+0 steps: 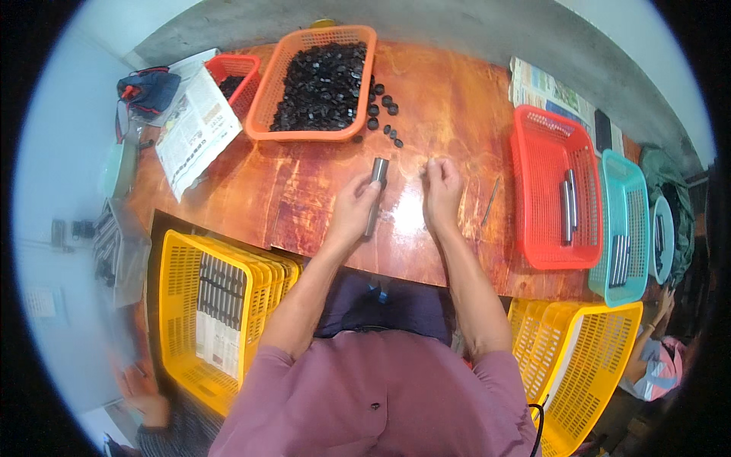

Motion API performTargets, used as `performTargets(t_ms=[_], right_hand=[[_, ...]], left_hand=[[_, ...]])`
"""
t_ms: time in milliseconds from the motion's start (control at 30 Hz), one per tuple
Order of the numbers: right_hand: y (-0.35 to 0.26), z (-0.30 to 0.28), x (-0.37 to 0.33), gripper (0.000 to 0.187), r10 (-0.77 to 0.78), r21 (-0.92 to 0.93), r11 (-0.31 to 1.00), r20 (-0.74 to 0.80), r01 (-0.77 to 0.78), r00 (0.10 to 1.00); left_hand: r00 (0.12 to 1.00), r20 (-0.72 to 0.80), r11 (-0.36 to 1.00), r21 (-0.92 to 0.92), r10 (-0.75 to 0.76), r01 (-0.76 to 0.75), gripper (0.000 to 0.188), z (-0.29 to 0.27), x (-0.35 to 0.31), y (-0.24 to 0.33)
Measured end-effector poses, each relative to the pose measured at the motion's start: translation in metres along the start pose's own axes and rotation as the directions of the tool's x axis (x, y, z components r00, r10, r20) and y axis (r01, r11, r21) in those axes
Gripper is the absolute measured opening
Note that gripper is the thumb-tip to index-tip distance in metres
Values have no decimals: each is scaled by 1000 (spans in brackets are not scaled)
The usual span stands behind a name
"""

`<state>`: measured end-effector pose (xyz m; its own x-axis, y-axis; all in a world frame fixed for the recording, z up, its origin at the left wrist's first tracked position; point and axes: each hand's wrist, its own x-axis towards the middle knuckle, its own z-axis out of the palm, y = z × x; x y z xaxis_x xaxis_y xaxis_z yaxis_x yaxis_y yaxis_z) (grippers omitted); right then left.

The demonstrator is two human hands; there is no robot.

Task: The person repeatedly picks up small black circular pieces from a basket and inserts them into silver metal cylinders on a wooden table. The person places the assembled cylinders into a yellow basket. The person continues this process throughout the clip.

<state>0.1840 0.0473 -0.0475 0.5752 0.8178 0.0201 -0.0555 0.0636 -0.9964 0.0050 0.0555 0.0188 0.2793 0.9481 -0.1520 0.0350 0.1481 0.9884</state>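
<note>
The left hand (352, 207) is gripping a grey metal tube (377, 192) over the middle of the table (304, 190), fingers wrapped round its shaft somewhere about mid-length, the top end sticking up clear of the thumb and the lower end trailing down toward the person. It is looking like a rigid, smooth piece, probably with a bit of weight for its size, and that polished skin is likely to be slippery, so a full wrap round the shaft as it is being held now seems the sound way to take it, not a pinch at the tip. The right hand (442, 194) is hovering just beside it, fingers curled in and pinched close together; whether there is anything small between them I cannot tell from here. Above the hands, black caps (383, 114) are lying loose on the wood, spilling from the big orange basket (263, 103) that is heaped with the same caps; these look light and hard, easy to nip between two fingertips. A thin rod (491, 202) is lying on the table to the right, well apart from the hands. Further right a red basket (533, 190) and a teal basket (638, 221) are each holding a few tubes, and a yellow crate (179, 305) by the person's left knee is carrying a row of them
</note>
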Motion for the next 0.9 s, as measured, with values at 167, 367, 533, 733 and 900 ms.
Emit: performTargets(t_ms=[167, 367, 533, 733, 900], right_hand=[[-26, 4, -26, 19, -61, -235, 966, 203, 109, 977], [-25, 4, -26, 18, -139, -400, 888, 243, 229, 960], [-27, 7, -27, 19, -185, -438, 853, 253, 283, 950], [-31, 7, -28, 20, -183, -456, 844, 253, 284, 950], [-30, 7, -28, 20, -169, -458, 847, 252, 271, 953]], left_hand=[[934, 167, 726, -591, -316, 352, 42, -27, -1, -26], [919, 162, 774, -500, -358, 389, 46, -27, -9, -15], [928, 165, 794, -481, -335, 372, 43, -24, -14, -13], [954, 156, 853, -427, -256, 299, 41, -13, -21, -11], [951, 187, 799, -516, -248, 309, 38, -5, -22, -10]])
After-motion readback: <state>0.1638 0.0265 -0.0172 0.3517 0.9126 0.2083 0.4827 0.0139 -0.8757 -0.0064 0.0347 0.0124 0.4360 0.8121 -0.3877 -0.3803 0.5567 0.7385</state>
